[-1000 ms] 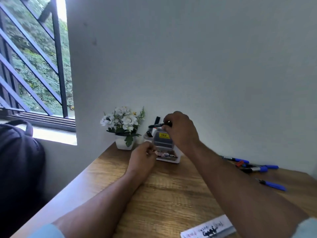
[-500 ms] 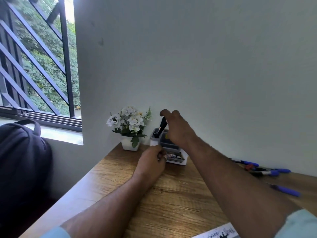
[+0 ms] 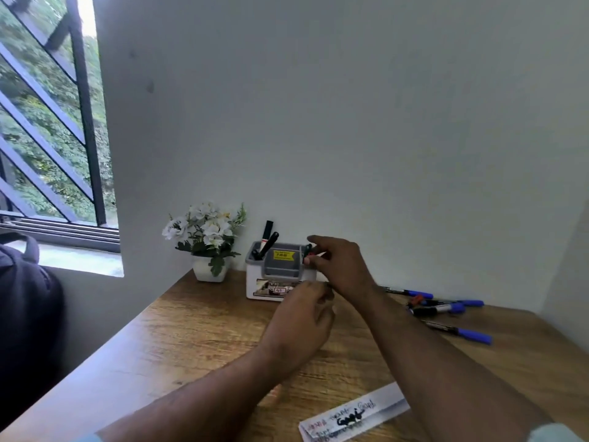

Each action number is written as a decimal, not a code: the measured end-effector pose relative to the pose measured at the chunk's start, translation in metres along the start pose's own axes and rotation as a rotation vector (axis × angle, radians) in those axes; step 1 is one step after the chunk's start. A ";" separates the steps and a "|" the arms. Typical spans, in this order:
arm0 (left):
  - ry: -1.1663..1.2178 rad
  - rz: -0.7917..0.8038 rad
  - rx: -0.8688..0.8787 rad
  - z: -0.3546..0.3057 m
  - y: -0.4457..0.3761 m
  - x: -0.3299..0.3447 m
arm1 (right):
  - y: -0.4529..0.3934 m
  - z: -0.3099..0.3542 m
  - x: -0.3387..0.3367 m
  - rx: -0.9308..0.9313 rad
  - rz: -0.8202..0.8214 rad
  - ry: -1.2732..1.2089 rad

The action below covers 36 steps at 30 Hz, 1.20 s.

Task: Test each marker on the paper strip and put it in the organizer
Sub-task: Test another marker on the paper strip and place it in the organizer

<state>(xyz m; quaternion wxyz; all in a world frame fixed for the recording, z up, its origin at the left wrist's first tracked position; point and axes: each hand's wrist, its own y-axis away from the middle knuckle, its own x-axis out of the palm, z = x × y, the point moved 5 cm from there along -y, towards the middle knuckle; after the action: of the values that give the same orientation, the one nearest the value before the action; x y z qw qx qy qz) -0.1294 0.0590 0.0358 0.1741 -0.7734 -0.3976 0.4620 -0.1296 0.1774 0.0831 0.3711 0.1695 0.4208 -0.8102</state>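
Right hand (image 3: 339, 266) fingers curled at organizer (image 3: 280, 275) right end, hold unclear | left hand (image 3: 299, 323) loosely curled, empty

Both forearms are bare from wrist to past the elbow. A pale blue sleeve (image 3: 554, 433) cuff shows at the near right corner (another sliver of it at the near left edge).

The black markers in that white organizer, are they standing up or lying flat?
Standing, leaning slightly: two black markers poke up out of the organizer's left compartment.
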 end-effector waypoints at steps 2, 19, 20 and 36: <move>-0.046 0.029 -0.020 0.007 0.007 -0.001 | 0.000 0.001 0.001 0.003 0.014 -0.009; -0.114 0.210 -0.109 0.022 0.004 0.021 | -0.003 0.007 -0.022 -0.110 -0.193 -0.073; -0.100 0.206 -0.127 0.024 0.003 0.020 | -0.006 0.024 -0.010 -0.137 -0.136 -0.122; 0.070 0.049 -0.243 0.049 -0.001 0.007 | -0.062 0.078 0.061 -0.150 0.116 0.259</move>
<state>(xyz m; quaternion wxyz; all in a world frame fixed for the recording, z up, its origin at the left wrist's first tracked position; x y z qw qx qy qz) -0.1700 0.0604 0.0076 0.0814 -0.8140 -0.4252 0.3874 -0.2140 0.1096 0.1276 0.3715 0.2685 0.5140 -0.7251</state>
